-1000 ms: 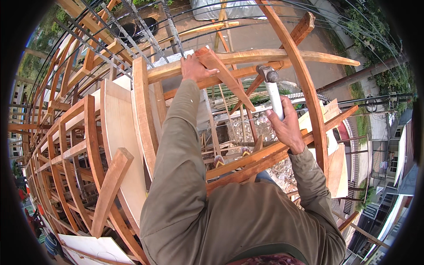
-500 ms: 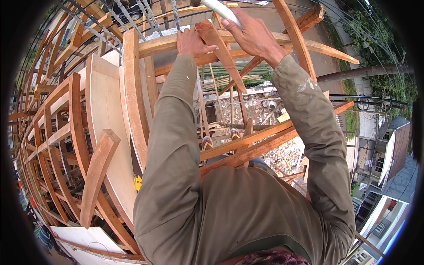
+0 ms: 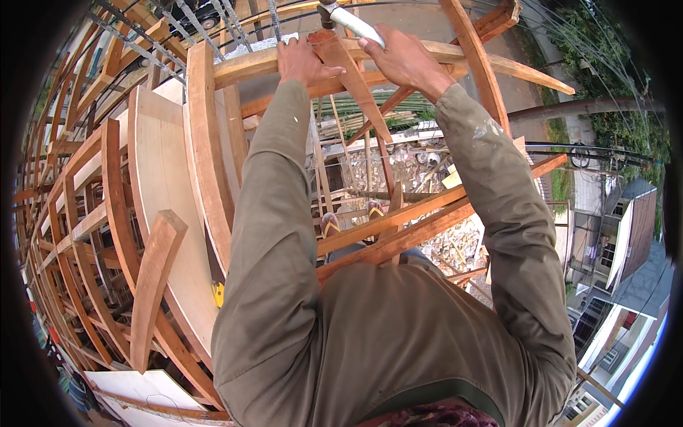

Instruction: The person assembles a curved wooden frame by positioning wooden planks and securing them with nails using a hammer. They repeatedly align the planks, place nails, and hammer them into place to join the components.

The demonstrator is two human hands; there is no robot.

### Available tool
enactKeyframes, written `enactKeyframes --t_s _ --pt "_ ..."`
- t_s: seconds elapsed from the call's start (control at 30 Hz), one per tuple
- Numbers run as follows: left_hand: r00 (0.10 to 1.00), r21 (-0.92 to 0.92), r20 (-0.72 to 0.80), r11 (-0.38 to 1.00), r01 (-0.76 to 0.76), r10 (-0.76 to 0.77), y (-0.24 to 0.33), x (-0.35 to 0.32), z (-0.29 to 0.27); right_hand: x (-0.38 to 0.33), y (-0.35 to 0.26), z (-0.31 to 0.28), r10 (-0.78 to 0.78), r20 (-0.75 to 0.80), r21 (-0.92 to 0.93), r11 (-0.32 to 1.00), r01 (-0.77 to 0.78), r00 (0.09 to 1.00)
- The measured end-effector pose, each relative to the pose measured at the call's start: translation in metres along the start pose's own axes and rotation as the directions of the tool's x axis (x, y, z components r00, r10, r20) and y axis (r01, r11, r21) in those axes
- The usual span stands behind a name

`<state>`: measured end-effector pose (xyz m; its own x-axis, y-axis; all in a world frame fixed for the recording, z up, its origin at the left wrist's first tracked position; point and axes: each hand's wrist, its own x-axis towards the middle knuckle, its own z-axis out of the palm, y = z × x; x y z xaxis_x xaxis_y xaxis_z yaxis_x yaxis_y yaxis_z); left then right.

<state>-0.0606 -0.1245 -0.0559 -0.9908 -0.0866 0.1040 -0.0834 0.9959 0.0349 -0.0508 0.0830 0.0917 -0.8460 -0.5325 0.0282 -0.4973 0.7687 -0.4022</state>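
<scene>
- Hammer with a white handle and dark metal head (image 3: 346,20) sits at the top of the view, gripped in the right hand (image 3: 404,58), whose fingers are wrapped tight round the lower part of the handle
- Its head pokes up past the upper edge of a short slanted reddish-brown wooden brace (image 3: 352,80), just beside it; whether the two touch cannot be told
- Left hand (image 3: 302,62) lies flat against that brace and the long curved pale wooden beam (image 3: 455,53) behind it, fingers pressed together and pointing up, thumb stretched out sideways across the brace
- Both arms wear olive-green long sleeves (image 3: 274,213), the right one flecked with pale spots
- Curved wooden ribs (image 3: 203,142) and a broad pale plank (image 3: 160,185) stand to the left
- Two straight orange-brown timbers (image 3: 427,213) run slanting under the arms, with two sandalled feet (image 3: 331,224) just behind them
</scene>
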Motion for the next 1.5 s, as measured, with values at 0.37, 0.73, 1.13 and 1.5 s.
enactKeyframes --t_s 0.37,0.73,1.13,1.5 --pt "0.999 -0.059 -0.044 0.998 0.016 -0.018 -0.001 0.0 0.011 -0.016 0.021 0.027 0.13 -0.007 0.216 0.968 -0.126 0.991" --pt "0.995 -0.001 -0.094 1.0 0.026 -0.026 0.001 -0.002 0.018 -0.024 0.096 0.077 0.341 -0.061 0.627 0.745 -0.229 0.938" --pt "0.991 -0.083 -0.04 0.989 0.122 -0.126 -0.002 0.0 0.018 0.032 0.077 0.092 0.111 -0.044 0.674 0.737 -0.053 0.993" --pt "0.98 -0.211 -0.135 0.971 0.115 -0.146 0.004 -0.006 0.004 0.073 0.059 0.12 -0.074 0.017 0.826 0.562 0.027 0.997"
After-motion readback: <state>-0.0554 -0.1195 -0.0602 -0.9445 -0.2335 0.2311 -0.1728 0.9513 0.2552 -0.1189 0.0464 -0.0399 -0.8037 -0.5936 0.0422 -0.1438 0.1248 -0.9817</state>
